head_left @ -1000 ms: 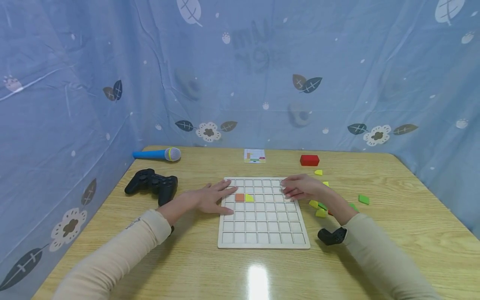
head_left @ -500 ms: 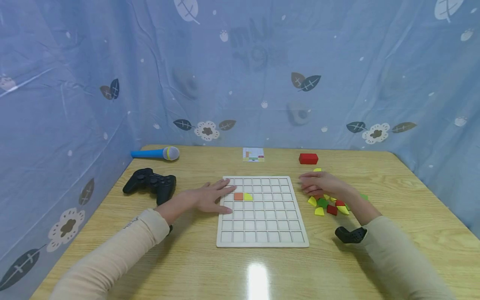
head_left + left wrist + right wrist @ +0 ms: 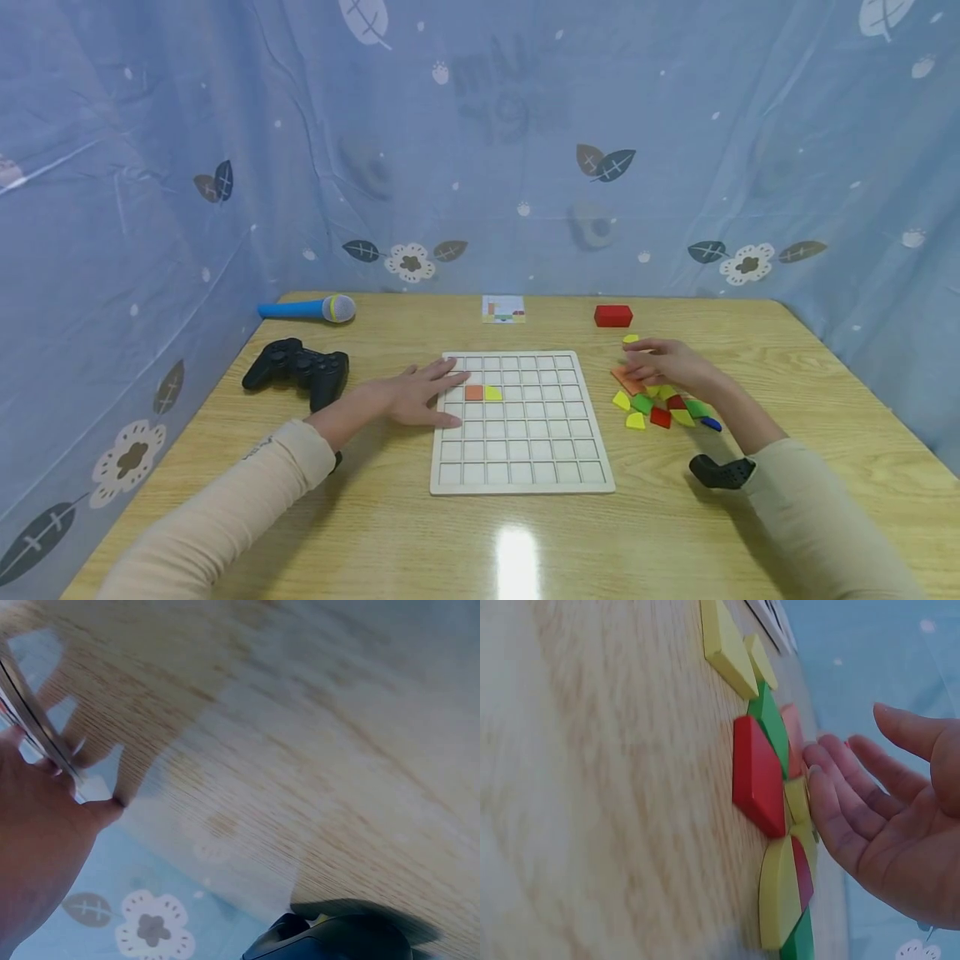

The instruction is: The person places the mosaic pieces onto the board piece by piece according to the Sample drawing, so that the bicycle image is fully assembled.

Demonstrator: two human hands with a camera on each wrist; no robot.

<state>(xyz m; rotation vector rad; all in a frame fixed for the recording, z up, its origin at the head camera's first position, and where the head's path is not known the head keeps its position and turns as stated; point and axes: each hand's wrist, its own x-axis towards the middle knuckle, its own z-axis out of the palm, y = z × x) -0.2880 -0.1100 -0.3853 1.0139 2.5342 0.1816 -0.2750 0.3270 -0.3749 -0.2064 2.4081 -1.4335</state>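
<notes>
In the head view my left hand (image 3: 415,398) lies with spread fingers on the left edge of a white grid board (image 3: 532,429). An orange square tile (image 3: 474,392) and a yellow quarter-round tile (image 3: 492,393) sit side by side in the board's cells. To the right of the board, my right hand (image 3: 675,367) hovers over a loose pile of coloured tiles, its fingertips close above an orange rectangular tile (image 3: 624,379). Its fingers are loosely bent in the right wrist view, with no tile seen between them. Red (image 3: 756,776), green (image 3: 771,729) and yellow tiles (image 3: 780,892) lie beside it there.
A black game controller (image 3: 300,367) and a blue toy microphone (image 3: 307,309) lie at the left. Towards the back are a small picture card (image 3: 503,309) and a red block (image 3: 613,316). A patterned blue cloth (image 3: 480,150) hangs behind the wooden table (image 3: 390,533).
My right hand has moved rightward from the board's upper right corner to the tile pile, uncovering more tiles. My left hand stays on the board's edge.
</notes>
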